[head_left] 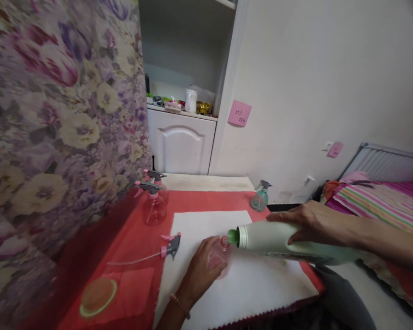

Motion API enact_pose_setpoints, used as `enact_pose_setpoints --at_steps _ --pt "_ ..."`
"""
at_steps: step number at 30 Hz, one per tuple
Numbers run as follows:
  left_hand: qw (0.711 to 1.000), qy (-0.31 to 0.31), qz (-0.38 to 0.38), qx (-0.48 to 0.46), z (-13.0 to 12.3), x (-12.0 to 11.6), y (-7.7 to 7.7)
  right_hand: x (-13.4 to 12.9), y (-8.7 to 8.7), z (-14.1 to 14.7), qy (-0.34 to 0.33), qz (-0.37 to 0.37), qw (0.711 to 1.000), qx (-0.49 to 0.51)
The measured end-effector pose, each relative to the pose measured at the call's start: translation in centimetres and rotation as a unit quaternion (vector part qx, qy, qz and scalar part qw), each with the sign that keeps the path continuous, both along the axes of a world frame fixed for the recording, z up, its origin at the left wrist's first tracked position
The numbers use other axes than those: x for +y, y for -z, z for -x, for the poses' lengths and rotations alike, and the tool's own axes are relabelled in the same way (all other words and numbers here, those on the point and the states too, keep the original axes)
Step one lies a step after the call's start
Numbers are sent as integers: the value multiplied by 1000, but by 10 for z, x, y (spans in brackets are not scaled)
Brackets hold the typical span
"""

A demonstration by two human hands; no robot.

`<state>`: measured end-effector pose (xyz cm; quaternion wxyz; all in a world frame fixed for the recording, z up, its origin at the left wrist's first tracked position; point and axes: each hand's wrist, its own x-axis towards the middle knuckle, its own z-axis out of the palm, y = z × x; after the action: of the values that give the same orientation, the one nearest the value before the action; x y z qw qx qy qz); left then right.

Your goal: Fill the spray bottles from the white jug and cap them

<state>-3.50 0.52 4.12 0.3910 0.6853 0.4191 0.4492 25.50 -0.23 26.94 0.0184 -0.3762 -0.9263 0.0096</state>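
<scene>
My left hand [203,263] is wrapped round a clear pink spray bottle [223,259] with no top on, standing on the white cloth [254,288]. In my right hand [311,222] a large pale green bottle [265,236] lies tilted almost level, its open mouth turned left. Green liquid [233,236] shows at that mouth, right at the neck of the pink bottle. A grey and pink spray trigger head [172,246] with a thin tube rests on the cloth's left edge, left of my left hand. The underside of the large bottle is partly hidden.
Two pink spray bottles [154,211] stand at the back left of the red tablecloth [199,200]. A green spray bottle [259,199] stands at the back right. Near the front left lies a round lid-like thing with a pale green rim [99,311]. A floral curtain [65,128] borders the left.
</scene>
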Motion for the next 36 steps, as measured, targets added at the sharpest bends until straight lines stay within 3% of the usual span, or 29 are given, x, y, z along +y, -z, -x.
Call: enact_pose_setpoints --at_steps 3,36 --pt "1000 -4 4 -10 0 0 0 0 -1 0 -11 29 999 -31" --pt "1000 -7 -17 19 0 0 -1 1 0 -2 -23 -12 998 -62"
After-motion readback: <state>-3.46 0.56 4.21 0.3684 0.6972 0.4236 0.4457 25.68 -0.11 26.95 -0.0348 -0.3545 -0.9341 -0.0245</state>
